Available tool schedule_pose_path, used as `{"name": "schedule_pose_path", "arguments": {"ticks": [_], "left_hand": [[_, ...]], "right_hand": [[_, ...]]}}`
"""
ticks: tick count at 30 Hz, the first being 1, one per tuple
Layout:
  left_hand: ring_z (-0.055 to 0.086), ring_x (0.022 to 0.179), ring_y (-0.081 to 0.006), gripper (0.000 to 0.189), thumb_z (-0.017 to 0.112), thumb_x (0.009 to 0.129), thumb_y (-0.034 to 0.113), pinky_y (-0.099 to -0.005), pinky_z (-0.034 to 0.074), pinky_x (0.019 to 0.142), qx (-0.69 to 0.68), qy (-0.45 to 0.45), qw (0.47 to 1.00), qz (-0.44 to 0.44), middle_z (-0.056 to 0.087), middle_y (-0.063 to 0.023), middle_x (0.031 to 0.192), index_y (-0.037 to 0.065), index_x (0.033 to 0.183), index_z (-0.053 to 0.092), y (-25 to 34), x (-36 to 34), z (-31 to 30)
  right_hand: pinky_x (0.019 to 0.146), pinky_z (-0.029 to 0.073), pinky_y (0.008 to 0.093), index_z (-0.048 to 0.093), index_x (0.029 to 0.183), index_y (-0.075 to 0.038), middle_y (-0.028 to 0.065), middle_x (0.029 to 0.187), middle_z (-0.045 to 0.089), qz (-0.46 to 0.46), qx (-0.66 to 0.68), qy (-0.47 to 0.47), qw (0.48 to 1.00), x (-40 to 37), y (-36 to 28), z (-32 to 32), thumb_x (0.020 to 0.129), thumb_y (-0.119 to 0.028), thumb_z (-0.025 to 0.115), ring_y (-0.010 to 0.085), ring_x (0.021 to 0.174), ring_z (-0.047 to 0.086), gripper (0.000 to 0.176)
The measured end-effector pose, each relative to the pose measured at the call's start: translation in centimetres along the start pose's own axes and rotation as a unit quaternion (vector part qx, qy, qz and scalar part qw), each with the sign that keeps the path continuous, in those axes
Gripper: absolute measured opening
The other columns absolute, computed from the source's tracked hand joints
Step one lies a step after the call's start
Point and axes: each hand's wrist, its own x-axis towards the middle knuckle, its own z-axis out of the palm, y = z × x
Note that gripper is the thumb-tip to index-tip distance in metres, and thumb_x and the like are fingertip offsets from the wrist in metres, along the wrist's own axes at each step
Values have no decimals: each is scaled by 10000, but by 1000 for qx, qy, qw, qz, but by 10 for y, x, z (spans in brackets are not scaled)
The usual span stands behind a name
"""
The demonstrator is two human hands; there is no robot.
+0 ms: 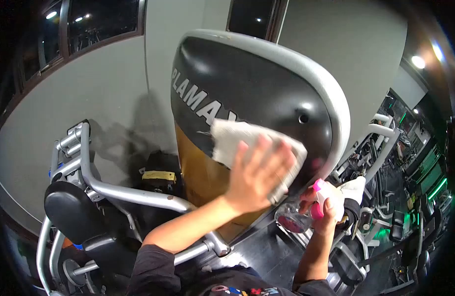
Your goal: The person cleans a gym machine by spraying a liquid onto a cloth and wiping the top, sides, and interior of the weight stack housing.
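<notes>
The pale cloth (230, 139) lies beneath the left hand (254, 178), whose spread fingers hold it against the black panel (252, 79), while the right hand (327, 219), nearby, grips the spray bottle (292, 217) around its pink-trigger top.

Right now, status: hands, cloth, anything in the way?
Left hand open, flat on white cloth over black machine shroud. Right hand gripping pink-topped clear spray bottle. Silver frame tube passes behind left forearm; nothing seen blocking cloth.
</notes>
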Motion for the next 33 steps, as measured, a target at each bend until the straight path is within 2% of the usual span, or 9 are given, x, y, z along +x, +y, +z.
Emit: {"name": "schedule_pose_path", "arguments": {"ticks": [4, 7, 11, 17, 21, 23, 25, 27, 33], "left_hand": [[331, 1411, -254, 485, 547, 868, 314, -531, 73, 1155, -6, -103, 986, 129, 487, -19, 1436, 163, 1329, 569, 14, -29, 13], [346, 1404, -218, 473, 544, 871, 237, -459, 79, 1176, -106, -47, 991, 60, 466, -17, 1454, 167, 1339, 553, 16, -26, -1], [358, 1398, -197, 453, 542, 882, 247, -450, 77, 1175, -179, -113, 976, 44, 485, -7, 1438, 179, 1330, 560, 11, -45, -10], [515, 1269, -289, 336, 503, 958, 242, -379, 400, 1047, -308, -154, 939, 13, 564, -74, 1348, 94, 1244, 599, 2, -59, -39], [605, 1125, -212, 425, 398, 1031, 343, -341, 459, 975, -566, -151, 697, -414, 638, -123, 1198, 0, 1226, 556, -3, -52, -78], [617, 1103, -235, 471, 406, 1018, 389, -360, 485, 967, -630, -64, 541, -554, 633, -132, 1189, 7, 1269, 517, -19, -59, -82], [605, 1130, -277, 557, 370, 1009, 446, -394, 500, 963, -690, -7, 430, -582, 607, -164, 1232, -18, 1290, 496, -31, -48, -95], [594, 1149, -310, 628, 345, 999, 488, -420, 508, 954, -704, -30, 497, -506, 580, -196, 1267, -42, 1311, 472, -46, -29, -122], [579, 1171, -238, 458, 469, 995, 389, -375, 479, 973, -481, 34, 640, -599, 596, -146, 1257, 25, 1266, 526, -107, -45, -150]], "right_hand": [[434, 426, 262, 618, 761, 64, 105, 630, 592, 4, 21, -8, 1000, -1, 1, -2, 845, -555, 530, 174, 467, 591, 631], [457, 416, 261, 618, 747, 47, 96, 609, 594, -1, 37, -32, 999, -3, 8, -8, 831, -573, 537, 168, 477, 579, 631], [532, 417, 275, 620, 745, 37, 107, 583, 608, -4, 28, -55, 998, -3, 9, -11, 836, -593, 514, 172, 514, 566, 645], [516, 446, 293, 638, 756, 25, 107, 671, 620, -44, -16, -108, 993, -8, 9, -14, 871, -527, 513, 183, 501, 605, 578], [495, 438, 286, 644, 755, 22, 103, 663, 616, -75, -61, -143, 985, -4, 1, -8, 871, -501, 509, 177, 498, 601, 553], [473, 453, 280, 607, 713, 29, 116, 650, 609, -91, -62, -138, 984, 0, -1, -1, 885, -537, 489, 192, 470, 605, 603], [478, 426, 276, 644, 756, 20, 83, 621, 589, -77, -51, -138, 986, 2, 1, -1, 862, -493, 527, 156, 483, 583, 537], [476, 426, 273, 642, 756, 24, 77, 610, 581, -69, -47, -144, 986, 4, 2, -3, 857, -494, 529, 149, 479, 578, 539], [464, 431, 273, 623, 685, 13, 94, 589, 599, -58, -79, -161, 982, 6, 4, -4, 863, -540, 497, 183, 459, 596, 595]]}}
